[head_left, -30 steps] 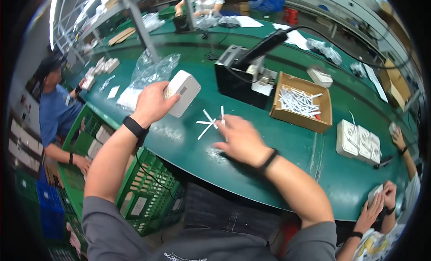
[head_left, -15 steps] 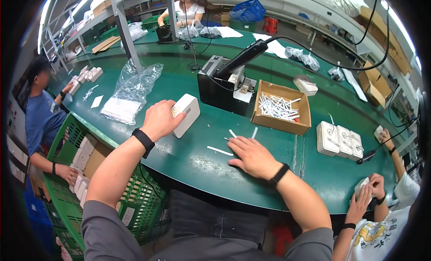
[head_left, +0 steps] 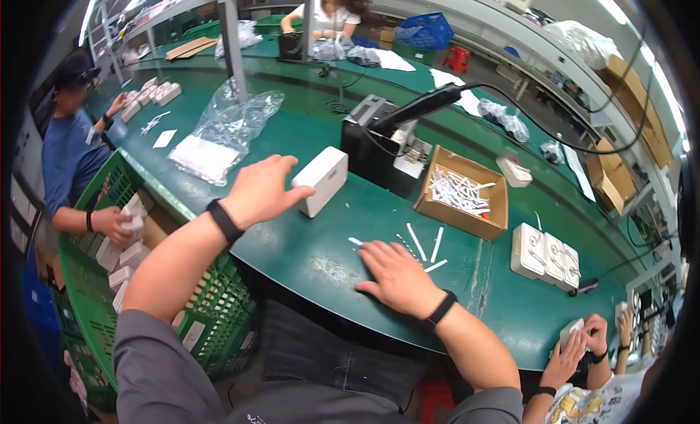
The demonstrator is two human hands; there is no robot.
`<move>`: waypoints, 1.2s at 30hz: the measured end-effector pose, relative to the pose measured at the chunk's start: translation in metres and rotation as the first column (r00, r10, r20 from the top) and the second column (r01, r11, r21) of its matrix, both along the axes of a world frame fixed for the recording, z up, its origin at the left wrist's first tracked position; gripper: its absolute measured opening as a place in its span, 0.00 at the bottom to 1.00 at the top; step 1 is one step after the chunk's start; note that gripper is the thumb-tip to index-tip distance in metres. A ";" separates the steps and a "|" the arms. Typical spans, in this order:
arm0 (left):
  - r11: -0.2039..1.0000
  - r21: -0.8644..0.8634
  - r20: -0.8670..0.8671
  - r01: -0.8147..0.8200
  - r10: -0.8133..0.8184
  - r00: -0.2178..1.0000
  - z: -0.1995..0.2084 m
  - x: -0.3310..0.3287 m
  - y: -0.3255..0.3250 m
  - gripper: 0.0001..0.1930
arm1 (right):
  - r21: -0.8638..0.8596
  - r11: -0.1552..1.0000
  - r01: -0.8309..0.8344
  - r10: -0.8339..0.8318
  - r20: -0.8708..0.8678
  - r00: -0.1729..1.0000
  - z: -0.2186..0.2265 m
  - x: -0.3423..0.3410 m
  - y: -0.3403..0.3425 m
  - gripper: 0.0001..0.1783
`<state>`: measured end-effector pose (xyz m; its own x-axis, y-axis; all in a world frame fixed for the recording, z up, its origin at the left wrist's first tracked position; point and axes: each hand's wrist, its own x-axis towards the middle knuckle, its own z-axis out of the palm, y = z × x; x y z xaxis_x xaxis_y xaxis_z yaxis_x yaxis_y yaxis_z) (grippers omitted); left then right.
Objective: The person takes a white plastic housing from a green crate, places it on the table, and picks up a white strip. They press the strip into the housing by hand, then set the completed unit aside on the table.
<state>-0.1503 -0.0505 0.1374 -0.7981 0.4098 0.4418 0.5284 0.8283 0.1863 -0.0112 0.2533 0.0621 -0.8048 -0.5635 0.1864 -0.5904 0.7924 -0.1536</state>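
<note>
My left hand (head_left: 261,193) is open, thumb and fingers spread, just left of a white rectangular device (head_left: 324,182) that stands on its edge on the green table. The thumb tip overlaps the device's lower left side; whether it touches I cannot tell. Palm down on the tabletop lies my right hand (head_left: 397,277), its fingers stretched out and apart. A short white strip (head_left: 355,241) shows by its fingertips. Several more loose white strips (head_left: 437,244) are scattered just beyond and right of it. Anything under the palm is hidden.
Behind the device stands a black machine (head_left: 362,143) with a cabled black handle across it. Right of it, a cardboard box (head_left: 497,223) holds many white strips. White devices (head_left: 530,253) sit farther right. A green crate (head_left: 91,307) stands at left. Co-workers' hands (head_left: 576,351) work at both sides.
My left hand has let go of the white device and opened beside it. My right hand has slid a little nearer to me, and the loose strips lie differently. The whole view has tilted.
</note>
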 end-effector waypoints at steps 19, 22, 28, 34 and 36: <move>0.824 -0.294 0.474 -0.485 0.566 0.674 -0.041 0.166 -0.317 0.19 | -0.036 0.986 0.161 -0.151 0.196 0.969 0.000 -0.101 -0.059 0.37; 0.816 -0.261 0.478 -0.516 0.574 0.665 -0.050 0.178 -0.346 0.20 | -0.237 0.970 -0.048 0.179 0.574 0.799 0.041 -0.021 -0.117 0.36; 0.799 -0.296 0.551 -0.523 0.590 0.590 -0.058 0.197 -0.348 0.20 | -0.176 0.982 -0.075 0.101 0.141 0.985 0.034 -0.048 -0.078 0.33; 0.856 -0.249 0.628 -0.454 0.499 0.597 -0.060 0.172 -0.324 0.20 | 0.186 0.908 0.376 -0.384 0.012 0.923 0.015 -0.087 -0.014 0.35; 0.854 -0.227 0.623 -0.469 0.497 0.604 -0.057 0.187 -0.329 0.20 | 0.109 0.977 0.182 -0.190 0.063 0.980 0.019 -0.053 -0.060 0.34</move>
